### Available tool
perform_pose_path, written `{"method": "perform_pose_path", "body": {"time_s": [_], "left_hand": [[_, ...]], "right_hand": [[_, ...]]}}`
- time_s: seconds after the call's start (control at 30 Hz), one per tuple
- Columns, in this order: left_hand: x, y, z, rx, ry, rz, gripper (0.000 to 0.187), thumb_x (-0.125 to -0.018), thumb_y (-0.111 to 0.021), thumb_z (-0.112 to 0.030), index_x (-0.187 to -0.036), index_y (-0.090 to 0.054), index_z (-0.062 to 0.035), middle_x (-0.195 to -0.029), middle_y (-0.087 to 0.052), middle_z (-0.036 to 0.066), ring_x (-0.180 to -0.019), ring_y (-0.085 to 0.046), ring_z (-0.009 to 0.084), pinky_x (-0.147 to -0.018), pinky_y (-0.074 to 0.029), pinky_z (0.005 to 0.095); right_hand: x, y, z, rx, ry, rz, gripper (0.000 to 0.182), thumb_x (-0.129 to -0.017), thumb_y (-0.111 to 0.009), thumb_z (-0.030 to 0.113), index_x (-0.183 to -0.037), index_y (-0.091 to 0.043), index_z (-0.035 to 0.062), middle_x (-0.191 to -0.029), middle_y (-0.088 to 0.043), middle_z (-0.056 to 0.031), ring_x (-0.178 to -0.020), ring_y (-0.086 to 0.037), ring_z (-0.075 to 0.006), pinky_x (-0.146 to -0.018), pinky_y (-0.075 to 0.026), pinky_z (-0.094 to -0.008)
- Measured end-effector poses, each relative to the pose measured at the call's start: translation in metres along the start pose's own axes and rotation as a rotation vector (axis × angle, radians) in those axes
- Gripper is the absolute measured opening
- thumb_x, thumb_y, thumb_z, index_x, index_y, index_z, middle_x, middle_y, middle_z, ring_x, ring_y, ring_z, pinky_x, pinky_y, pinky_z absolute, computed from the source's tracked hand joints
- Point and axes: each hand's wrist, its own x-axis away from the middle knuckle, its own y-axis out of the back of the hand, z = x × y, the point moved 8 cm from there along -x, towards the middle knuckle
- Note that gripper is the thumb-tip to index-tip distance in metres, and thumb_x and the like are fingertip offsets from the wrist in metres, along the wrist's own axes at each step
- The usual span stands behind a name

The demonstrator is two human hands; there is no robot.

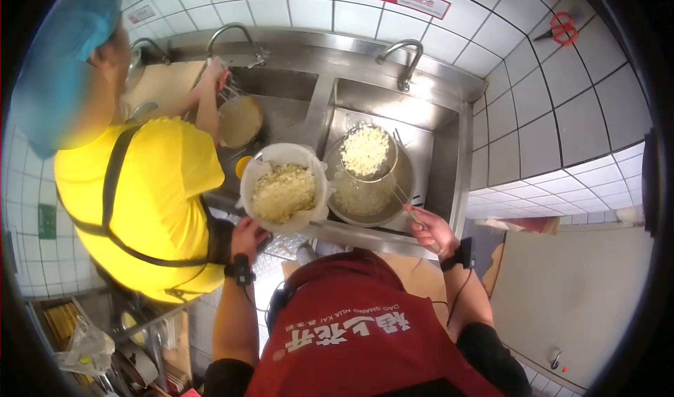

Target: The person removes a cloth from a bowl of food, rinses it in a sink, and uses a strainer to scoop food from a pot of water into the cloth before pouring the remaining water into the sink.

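The left hand [247, 237] grips a white bucket [283, 186] of chopped pieces from below. The right hand [430, 230] holds a strainer [366, 151] by its handle; the loaded basket sits beyond the grip, over a steel bowl [365, 202].

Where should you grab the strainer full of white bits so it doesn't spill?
Grip the strainer by its long handle, coming from the near right, where the right hand already holds it. The handle slants out over the metal bowl toward the person, keeping the mesh cup level.

Strainer [365, 151] right of bucket [284, 186]
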Motion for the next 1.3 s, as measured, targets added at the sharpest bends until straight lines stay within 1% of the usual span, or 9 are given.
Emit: {"method": "perform_pose_path", "body": {"time_s": [0.23, 0.3, 0.4, 0.53, 0.87, 1.03, 1.07, 1.2, 1.3], "left_hand": [[-0.001, 0.0, -0.002, -0.018, -0.046, 0.061, 0.019, -0.097, -0.057, -0.015, -0.111, -0.058, -0.0012, -0.109, -0.065, 0.009, -0.101, -0.064, 0.0204, -0.093, -0.054, 0.039], [-0.002, 0.001, -0.002, -0.016, -0.053, 0.073, 0.02, -0.097, -0.057, -0.015, -0.111, -0.059, -0.001, -0.107, -0.065, 0.009, -0.1, -0.064, 0.0201, -0.092, -0.054, 0.0389], [-0.006, 0.003, 0.001, -0.009, -0.054, 0.088, 0.02, -0.097, -0.058, -0.016, -0.11, -0.059, -0.0011, -0.106, -0.064, 0.009, -0.099, -0.064, 0.0199, -0.091, -0.055, 0.0387], [-0.002, 0.001, -0.006, -0.043, -0.026, 0.087, 0.019, -0.098, -0.058, -0.016, -0.11, -0.06, -0.0015, -0.107, -0.065, 0.009, -0.102, -0.064, 0.0206, -0.09, -0.056, 0.0387], [-0.01, 0.006, 0.004, 0.031, -0.01, 0.104, 0.023, -0.098, -0.057, -0.016, -0.116, -0.06, -0.0013, -0.114, -0.066, 0.011, -0.104, -0.065, 0.0229, -0.091, -0.055, 0.0384], [-0.009, 0.005, 0.003, 0.0, 0.018, 0.057, 0.031, -0.096, -0.059, -0.015, -0.122, -0.057, 0.0031, -0.121, -0.063, 0.015, -0.111, -0.063, 0.026, -0.092, -0.056, 0.0374], [-0.008, 0.005, 0.001, -0.047, -0.002, 0.039, 0.031, -0.097, -0.06, -0.015, -0.122, -0.057, 0.0028, -0.12, -0.064, 0.014, -0.109, -0.064, 0.026, -0.092, -0.056, 0.0376], [-0.019, 0.014, 0.013, -0.024, 0.017, 0.038, 0.031, -0.097, -0.06, -0.016, -0.123, -0.058, 0.0016, -0.118, -0.065, 0.013, -0.107, -0.065, 0.0258, -0.091, -0.056, 0.0376], [-0.022, 0.014, 0.015, -0.078, 0.014, 0.035, 0.03, -0.097, -0.06, -0.016, -0.123, -0.058, 0.0001, -0.117, -0.066, 0.012, -0.106, -0.065, 0.0248, -0.09, -0.056, 0.0372]], "right_hand": [[0.034, -0.097, 0.005, 0.494, 0.221, -0.071, 0.043, -0.107, -0.047, 0.02, -0.149, -0.045, 0.013, -0.072, -0.044, 0.0026, -0.051, -0.031, -0.0056, -0.044, -0.027, -0.019], [0.011, -0.093, -0.015, 0.584, 0.269, -0.037, 0.045, -0.106, -0.051, 0.023, -0.149, -0.046, 0.0127, -0.073, -0.052, -0.0008, -0.055, -0.046, -0.0097, -0.048, -0.04, -0.027], [0.01, -0.144, -0.02, 1.434, 1.22, -0.03, 0.05, -0.1, -0.058, 0.022, -0.147, -0.046, 0.0108, -0.085, -0.063, -0.018, -0.077, -0.066, -0.0346, -0.066, -0.053, -0.0439], [-0.01, -0.142, -0.054, 1.758, 0.902, -0.14, 0.053, -0.095, -0.061, 0.015, -0.146, -0.046, 0.0114, -0.09, -0.064, -0.0206, -0.077, -0.063, -0.0411, -0.069, -0.053, -0.048], [-0.008, -0.134, -0.047, 1.711, 0.949, -0.143, 0.053, -0.096, -0.06, 0.017, -0.147, -0.046, 0.0122, -0.085, -0.061, -0.0185, -0.072, -0.061, -0.0393, -0.067, -0.052, -0.0463], [0.005, -0.085, -0.015, 1.101, 0.87, -0.286, 0.045, -0.103, -0.053, 0.019, -0.146, -0.048, 0.0093, -0.124, -0.065, -0.0239, -0.107, -0.068, -0.0293, -0.094, -0.05, -0.0347], [0.002, -0.058, -0.015, 0.932, 0.601, -0.358, 0.044, -0.105, -0.051, 0.022, -0.146, -0.048, 0.0067, -0.128, -0.065, -0.0198, -0.111, -0.064, -0.0202, -0.098, -0.047, -0.0318], [-0.022, 0.026, -0.002, 0.629, 0.429, -0.53, 0.042, -0.102, -0.056, 0.027, -0.138, -0.057, 0.0044, -0.067, -0.049, 0.0038, -0.06, -0.044, -0.0042, -0.057, -0.04, -0.0224], [-0.097, 0.149, -0.026, 0.758, 0.414, -0.483, 0.027, -0.088, -0.068, 0.023, -0.109, -0.072, 0.007, -0.079, -0.068, -0.0075, -0.086, -0.065, -0.0218, -0.071, -0.051, -0.032]]}}
